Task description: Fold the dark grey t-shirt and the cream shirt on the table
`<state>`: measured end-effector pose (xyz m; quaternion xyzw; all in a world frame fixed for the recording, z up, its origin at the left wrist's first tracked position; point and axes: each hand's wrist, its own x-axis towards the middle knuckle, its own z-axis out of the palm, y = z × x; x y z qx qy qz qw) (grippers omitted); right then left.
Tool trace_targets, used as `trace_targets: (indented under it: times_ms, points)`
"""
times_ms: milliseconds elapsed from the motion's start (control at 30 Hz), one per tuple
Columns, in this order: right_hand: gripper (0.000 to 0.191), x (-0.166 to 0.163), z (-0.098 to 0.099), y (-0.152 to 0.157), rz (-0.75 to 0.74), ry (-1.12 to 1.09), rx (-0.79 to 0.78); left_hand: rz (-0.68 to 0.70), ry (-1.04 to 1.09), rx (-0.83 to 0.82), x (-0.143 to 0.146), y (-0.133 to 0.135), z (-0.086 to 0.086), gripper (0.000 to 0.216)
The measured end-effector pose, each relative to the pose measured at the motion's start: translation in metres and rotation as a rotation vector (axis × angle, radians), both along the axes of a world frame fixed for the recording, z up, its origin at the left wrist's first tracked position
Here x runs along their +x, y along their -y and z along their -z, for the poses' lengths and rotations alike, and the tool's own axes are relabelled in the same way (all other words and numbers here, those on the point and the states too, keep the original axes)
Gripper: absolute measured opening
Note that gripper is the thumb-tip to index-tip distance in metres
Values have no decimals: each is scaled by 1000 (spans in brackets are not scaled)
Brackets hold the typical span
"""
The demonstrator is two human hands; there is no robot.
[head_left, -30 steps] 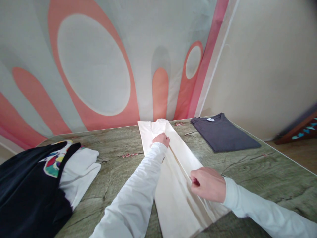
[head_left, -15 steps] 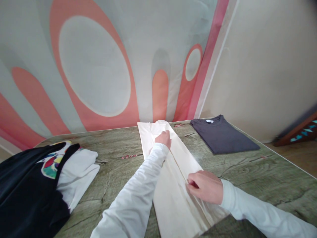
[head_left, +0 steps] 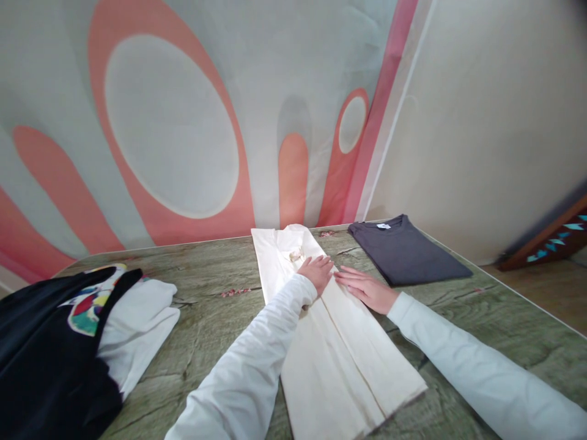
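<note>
A cream-coloured garment [head_left: 316, 354], folded into a long strip with a lengthwise seam where its sides meet, lies before me on the table. Its far end, with what looks like a collar, points at the wall. My left hand [head_left: 317, 272] rests flat on its upper part, fingers stretched out to the right. Just beside it, my right hand [head_left: 367, 288] lies flat on the garment's right side with its fingers extended. Neither hand grips the cloth. Part of the garment is hidden under my hands and left sleeve.
A folded dark grey T-shirt [head_left: 403, 253] lies at the back right. On the left is a heap of clothing, a black garment [head_left: 46, 348] with a colourful print and a white one [head_left: 137, 324]. The wood-patterned table [head_left: 220, 330] meets a wall with pink shapes [head_left: 247, 208].
My right hand has let go of the garment's edge and moved up beside my left. My left hand has opened from a pinch and lies flat. The lower folds now look smoother.
</note>
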<state>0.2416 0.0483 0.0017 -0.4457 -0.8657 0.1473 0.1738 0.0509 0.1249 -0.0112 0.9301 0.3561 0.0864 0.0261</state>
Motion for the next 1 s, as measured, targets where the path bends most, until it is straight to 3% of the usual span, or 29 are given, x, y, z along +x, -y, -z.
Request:
trace_targets:
  times_ms: [267, 667, 900, 1000]
  points:
    - [41, 10, -1, 27, -28, 48, -57, 14, -18, -4, 0, -3, 7, 47]
    - [53, 50, -19, 126, -135, 38, -213, 23, -41, 18, -1, 0, 3, 48]
    - [34, 77, -6, 155, -202, -48, -330, 32, -33, 46, -2, 2, 3, 49]
    - [29, 81, -16, 154, -200, -116, -395, 27, -52, 20, 0, 1, 4, 50]
